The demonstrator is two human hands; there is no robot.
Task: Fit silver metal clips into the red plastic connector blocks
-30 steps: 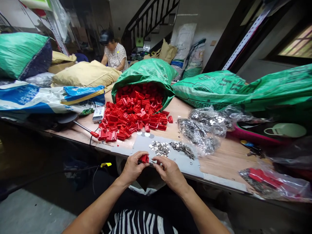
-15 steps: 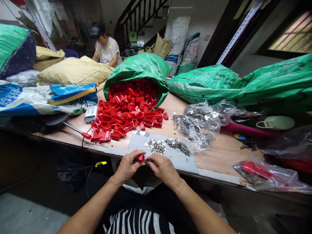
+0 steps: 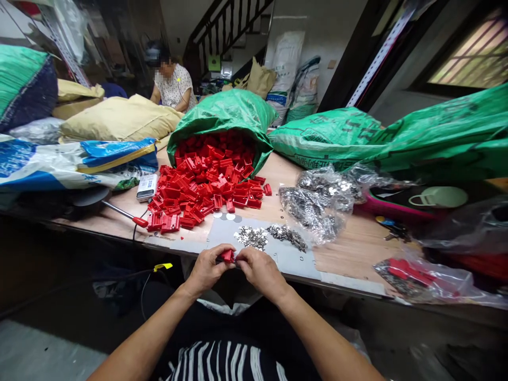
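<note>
My left hand (image 3: 208, 270) is closed around a small red plastic part (image 3: 227, 256), held over the table's front edge. Fingers pinched, my right hand (image 3: 257, 270) meets the right end of that part; whatever is between its fingertips is too small to make out. Just beyond my hands, a pile of shiny metal pieces (image 3: 251, 238) and a darker pile of metal pieces (image 3: 287, 236) lie on a grey sheet (image 3: 224, 230). Many more red plastic parts (image 3: 198, 190) spill from the mouth of a green woven sack (image 3: 230, 108).
Clear bags of metal pieces (image 3: 313, 211) lie right of the piles. A red-handled tool (image 3: 137, 219) and a small white box (image 3: 146, 188) are at left. Green sacks (image 3: 329, 132) line the back right. Across the table sits another person (image 3: 174, 87).
My right hand has shifted slightly left, nearer the red plastic part. My left hand still holds the part. The whole view has moved a little.
</note>
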